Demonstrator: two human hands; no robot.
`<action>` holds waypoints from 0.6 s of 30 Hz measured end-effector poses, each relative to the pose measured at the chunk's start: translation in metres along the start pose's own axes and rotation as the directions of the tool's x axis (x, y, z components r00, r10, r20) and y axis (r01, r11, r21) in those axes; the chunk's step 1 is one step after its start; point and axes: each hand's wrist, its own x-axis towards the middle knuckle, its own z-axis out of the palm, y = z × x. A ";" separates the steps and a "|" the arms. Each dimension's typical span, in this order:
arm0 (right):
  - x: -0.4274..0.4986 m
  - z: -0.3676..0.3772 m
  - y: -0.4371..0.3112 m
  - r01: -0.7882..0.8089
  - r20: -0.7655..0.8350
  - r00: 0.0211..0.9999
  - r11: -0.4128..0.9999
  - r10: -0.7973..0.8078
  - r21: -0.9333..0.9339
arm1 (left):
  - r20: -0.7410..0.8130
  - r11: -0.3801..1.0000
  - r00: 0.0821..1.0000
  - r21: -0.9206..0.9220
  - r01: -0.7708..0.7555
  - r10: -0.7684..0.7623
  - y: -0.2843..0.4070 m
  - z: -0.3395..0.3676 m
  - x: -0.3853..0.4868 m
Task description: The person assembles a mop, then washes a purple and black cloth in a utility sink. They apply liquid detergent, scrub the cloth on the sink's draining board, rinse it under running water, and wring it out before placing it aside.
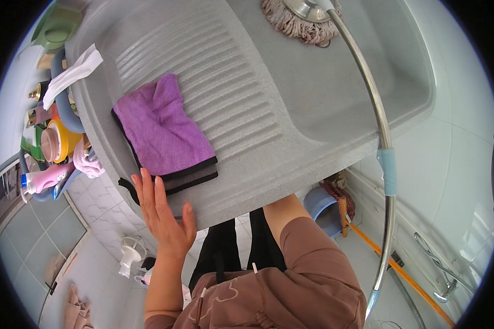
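My left hand [164, 218] rests flat at the near left rim of a grey stone laundry sink [247, 189]. Its fingertips touch the near edge of a folded purple microfibre cloth [168, 131] trimmed in black, and its thumb is spread apart. Under the purple face a dark grey layer of cloth [193, 173] shows, and a black trimmed corner [128, 190] hangs over the rim by my fingers. The cloth lies partly over the ribbed washboard [234, 90]. My right hand is out of view; that forearm [286, 211] disappears beneath the sink's front edge.
A mop head [300, 22] lies in the basin [346, 86], its metal handle [370, 86] crossing the right rim. Left of the sink, a blue rack [69, 113] carries a yellow jar [68, 140] and a pink bottle [49, 179]. Below stands a blue bucket [319, 205].
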 end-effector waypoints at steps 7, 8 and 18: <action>-0.008 -0.005 -0.003 -0.006 -0.013 1.000 1.000 0.006 0.019 | 0.011 1.000 1.000 -0.011 -0.002 0.002 0.002 -0.001 0.002; -0.011 -0.007 -0.004 -0.007 -0.018 1.000 1.000 0.007 0.025 | 0.010 1.000 1.000 -0.008 0.000 0.001 0.002 -0.001 0.002; -0.060 -0.055 -0.015 0.017 -0.080 0.997 0.994 -0.008 0.105 | -0.020 1.000 1.000 -0.006 -0.003 0.003 0.005 -0.001 0.002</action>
